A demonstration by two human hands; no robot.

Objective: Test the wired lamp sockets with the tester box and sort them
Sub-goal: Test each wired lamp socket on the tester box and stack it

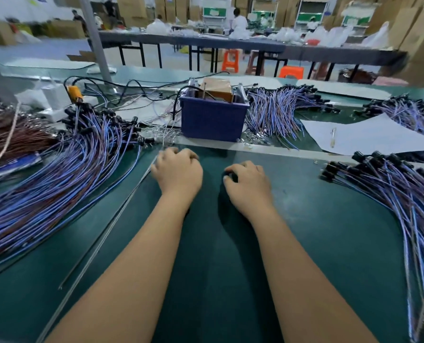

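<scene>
My left hand rests knuckles-up on the green tabletop, fingers curled under; whether it pinches anything I cannot tell, though a thin wire runs from beside it back toward me. My right hand is curled over something small and dark, probably a socket, showing between thumb and fingers, so I judge that grip to be grasping it. The tester box, blue, stands just beyond both hands at the tabletop's seam. Heaps of sockets on blue-and-brown leads lie to the left, to the right, and behind the box. These pieces look light: a hard little plastic body on long limp wires that will trail and snag in a neighbouring heap. I would take each by its stiff black body, not the leads, and lift clear so the wires follow without dragging others along.
</scene>
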